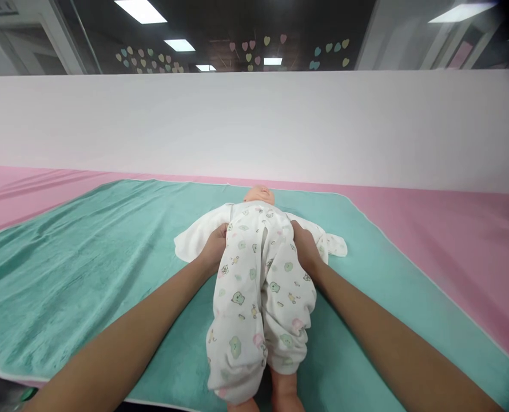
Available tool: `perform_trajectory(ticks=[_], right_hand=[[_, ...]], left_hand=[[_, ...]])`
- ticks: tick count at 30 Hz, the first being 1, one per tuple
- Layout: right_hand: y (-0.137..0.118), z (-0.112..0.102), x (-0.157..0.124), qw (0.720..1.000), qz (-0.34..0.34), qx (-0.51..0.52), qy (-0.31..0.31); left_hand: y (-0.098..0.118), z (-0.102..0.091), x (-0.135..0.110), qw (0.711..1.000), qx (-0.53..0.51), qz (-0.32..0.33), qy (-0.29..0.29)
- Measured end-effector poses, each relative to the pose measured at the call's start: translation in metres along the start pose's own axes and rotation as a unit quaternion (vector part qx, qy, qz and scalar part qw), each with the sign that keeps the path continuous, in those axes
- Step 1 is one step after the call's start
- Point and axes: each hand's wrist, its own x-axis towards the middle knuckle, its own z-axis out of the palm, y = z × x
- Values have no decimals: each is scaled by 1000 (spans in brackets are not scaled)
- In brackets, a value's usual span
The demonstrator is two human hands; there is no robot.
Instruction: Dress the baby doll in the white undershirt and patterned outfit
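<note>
A baby doll (261, 269) lies on its back on a teal towel (87, 269), head (259, 195) away from me, feet toward me. It wears a white sleepsuit with small green animal prints. Its sleeves spread out to both sides. My left hand (214, 247) presses against the doll's left-hand side at the waist, fingers curled on the suit. My right hand (306, 247) grips the opposite side of the torso. Both hands clasp the body between them. The doll's bare feet (280, 395) show at the bottom edge.
The towel covers a pink surface (452, 229) that runs left and right. A white partition wall (254, 126) rises just behind it. Above it are ceiling lights and paper hearts on a dark glass wall.
</note>
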Motion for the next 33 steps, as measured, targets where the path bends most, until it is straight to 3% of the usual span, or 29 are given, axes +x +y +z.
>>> perform_trajectory(ticks=[4, 7, 12, 16, 19, 22, 25, 33], right_hand=[[-1, -4, 5, 997, 11, 52, 65], [1, -2, 16, 988, 20, 138, 65], [4, -7, 36, 978, 42, 193, -60], [0, -14, 47, 982, -27, 147, -119], [-1, -9, 53, 983, -69, 125, -116], [3, 2, 60, 988, -58, 109, -96], [11, 10, 67, 991, -40, 105, -78], [19, 24, 70, 992, 30, 118, 7]], left_hand=[[-6, -3, 3, 993, 103, 39, 31], [-10, -6, 4, 969, 214, 106, 67], [-14, -11, 11, 931, 280, 217, 92], [-14, -21, 28, 882, 360, 300, 47], [-12, -33, 40, 865, 419, 274, 4], [-6, -40, 45, 874, 436, 210, -36], [0, -40, 47, 877, 430, 204, -68], [-9, -29, 54, 821, 514, 246, 29]])
